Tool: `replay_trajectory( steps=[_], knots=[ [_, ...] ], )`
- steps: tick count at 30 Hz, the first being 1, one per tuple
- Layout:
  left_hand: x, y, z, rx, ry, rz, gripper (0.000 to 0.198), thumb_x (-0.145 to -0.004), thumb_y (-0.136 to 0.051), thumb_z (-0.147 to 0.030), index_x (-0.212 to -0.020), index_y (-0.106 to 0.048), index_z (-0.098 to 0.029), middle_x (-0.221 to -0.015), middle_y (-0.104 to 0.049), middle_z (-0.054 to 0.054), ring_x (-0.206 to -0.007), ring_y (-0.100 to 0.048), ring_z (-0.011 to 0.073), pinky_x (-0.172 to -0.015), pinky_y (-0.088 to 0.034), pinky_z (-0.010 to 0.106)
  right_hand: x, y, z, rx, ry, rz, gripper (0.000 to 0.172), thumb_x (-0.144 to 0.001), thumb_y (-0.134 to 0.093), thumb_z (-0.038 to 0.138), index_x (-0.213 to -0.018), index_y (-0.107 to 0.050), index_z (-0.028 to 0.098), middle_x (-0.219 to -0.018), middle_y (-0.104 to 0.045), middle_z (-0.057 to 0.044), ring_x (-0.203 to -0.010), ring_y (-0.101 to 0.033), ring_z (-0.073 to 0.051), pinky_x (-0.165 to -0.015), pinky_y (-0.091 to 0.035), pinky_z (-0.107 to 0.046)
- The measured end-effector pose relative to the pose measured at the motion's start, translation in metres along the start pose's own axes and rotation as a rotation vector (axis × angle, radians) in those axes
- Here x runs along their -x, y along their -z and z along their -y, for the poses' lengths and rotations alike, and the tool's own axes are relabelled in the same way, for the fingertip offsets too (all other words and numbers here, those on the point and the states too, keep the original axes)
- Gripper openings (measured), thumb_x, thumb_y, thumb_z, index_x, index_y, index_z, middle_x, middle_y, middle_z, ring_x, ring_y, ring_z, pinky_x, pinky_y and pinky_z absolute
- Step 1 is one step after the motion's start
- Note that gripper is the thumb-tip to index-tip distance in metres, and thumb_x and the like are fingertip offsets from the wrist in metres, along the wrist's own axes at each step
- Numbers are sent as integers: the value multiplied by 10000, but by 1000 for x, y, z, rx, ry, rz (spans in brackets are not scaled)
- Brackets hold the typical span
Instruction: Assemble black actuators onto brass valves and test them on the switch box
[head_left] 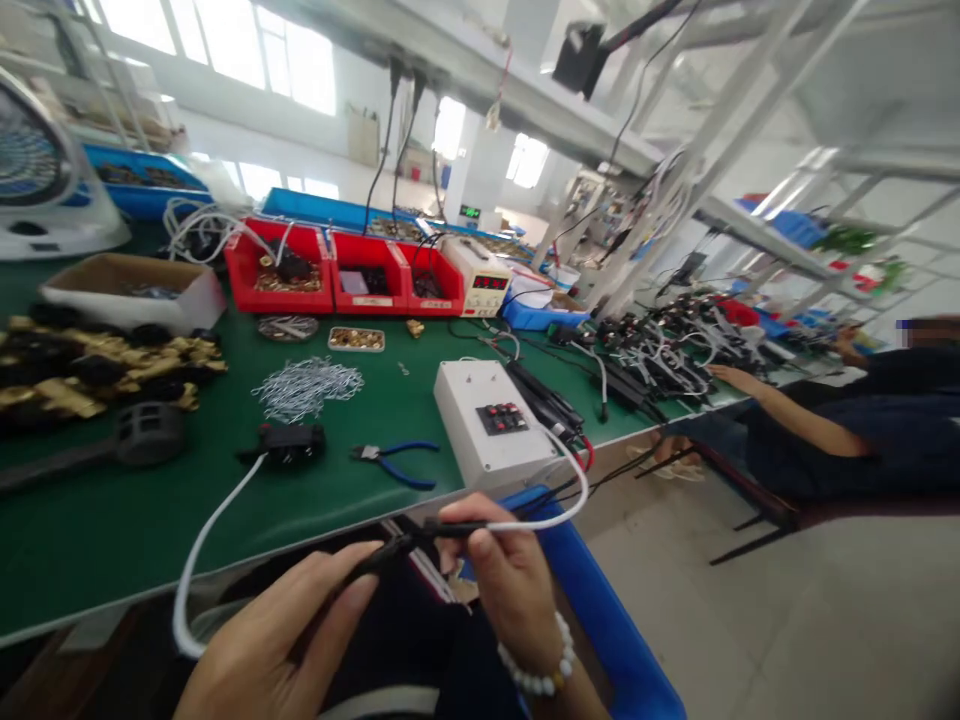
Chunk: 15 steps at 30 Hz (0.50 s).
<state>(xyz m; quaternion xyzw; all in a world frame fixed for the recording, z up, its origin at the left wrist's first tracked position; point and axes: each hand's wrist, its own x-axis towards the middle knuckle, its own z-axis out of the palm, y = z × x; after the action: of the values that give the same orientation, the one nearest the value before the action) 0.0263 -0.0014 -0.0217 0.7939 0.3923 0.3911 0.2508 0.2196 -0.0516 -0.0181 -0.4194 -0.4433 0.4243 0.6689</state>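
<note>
Just past the bench's front edge, my left hand (281, 630) pinches a black cable connector (386, 556). Fingers and thumb of my right hand (510, 585) are closed round another black connector (461, 528). The two connector ends meet or nearly touch; I cannot tell if they are joined. From the right one, a white cable (566, 515) loops up to a white test box (491, 420) with red and black terminals. Another white cable (196, 545) runs from a black block-shaped part (292, 443) on the bench down behind my left hand. Blue-handled pliers (405, 462) lie between the part and the box.
On the green bench (360, 345) are a pile of metal hooks (309, 388), brass fittings (67, 370), red bins (277, 270) and a power supply (480, 275). A blue crate (592, 620) stands below right. A co-worker (847, 420) sits at right by piled cables (660, 350).
</note>
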Motion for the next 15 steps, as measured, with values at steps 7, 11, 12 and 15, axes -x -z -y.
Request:
replay_trajectory(
  steps=[7, 11, 12, 15],
  knots=[
    [-17, 8, -27, 3, -114, -52, 178, -977, -539, -276, -1048, -694, -225, -872, -751, -41, -767, -711, 60, -760, -535, 87, -4, -2, 15, -85, -10, -47, 142, -937, -637, 362, -985, -681, 236, -630, -600, 26, -558, -571, -67, -528, -441, -152],
    [-17, 10, -30, 15, -132, -76, 164, -972, -556, -244, -1052, -691, -197, -901, -748, -26, -805, -701, 52, -793, -514, 80, -3, -5, 16, -48, 13, -76, 146, -948, -621, 360, -979, -686, 232, -628, -591, 27, -573, -561, -59, -546, -466, -135],
    [-17, 11, -31, 16, -136, -77, 160, -970, -561, -241, -1051, -690, -194, -911, -747, -23, -815, -699, 51, -801, -510, 78, -3, -6, 17, -45, 13, -75, 145, -949, -621, 359, -977, -687, 232, -626, -588, 28, -570, -558, -57, -546, -466, -133],
    [-16, 10, -31, 27, -133, -65, 149, -968, -564, -231, -1049, -683, -193, -925, -736, -20, -825, -690, 51, -805, -504, 82, -3, -6, 17, -37, 20, -62, 149, -951, -617, 359, -972, -683, 227, -618, -581, 27, -557, -555, -61, -532, -460, -139]
  ],
)
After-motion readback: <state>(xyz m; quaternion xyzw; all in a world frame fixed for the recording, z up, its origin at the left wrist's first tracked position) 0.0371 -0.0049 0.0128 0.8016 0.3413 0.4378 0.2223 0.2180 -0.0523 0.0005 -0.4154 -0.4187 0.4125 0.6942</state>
